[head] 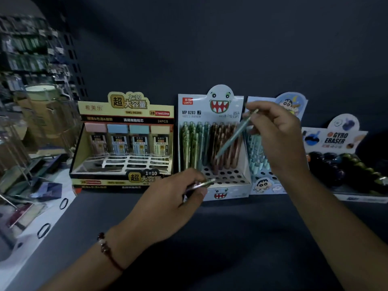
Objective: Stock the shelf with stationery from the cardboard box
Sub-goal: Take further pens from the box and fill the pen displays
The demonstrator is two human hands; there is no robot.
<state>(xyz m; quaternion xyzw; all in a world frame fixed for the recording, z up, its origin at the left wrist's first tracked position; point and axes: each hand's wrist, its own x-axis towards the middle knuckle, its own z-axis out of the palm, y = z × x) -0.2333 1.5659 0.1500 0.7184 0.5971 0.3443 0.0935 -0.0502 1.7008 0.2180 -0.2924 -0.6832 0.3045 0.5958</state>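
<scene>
A white monster-face pencil display box (227,194) stands at the middle of the dark shelf (231,238), with green and brown mechanical pencils upright in its holes. My right hand (279,135) pinches a teal mechanical pencil (235,136), tilted, its tip down among the brown pencils in the box. My left hand (174,198) is closed around a few more pencils (202,184), whose ends stick out toward the box's front holes.
A gold lead-refill box (126,143) stands to the left, a cartoon pencil display (264,183) and a gyro eraser box (340,156) to the right. The shelf's white left edge (31,238) borders a cluttered aisle. No cardboard box is in view.
</scene>
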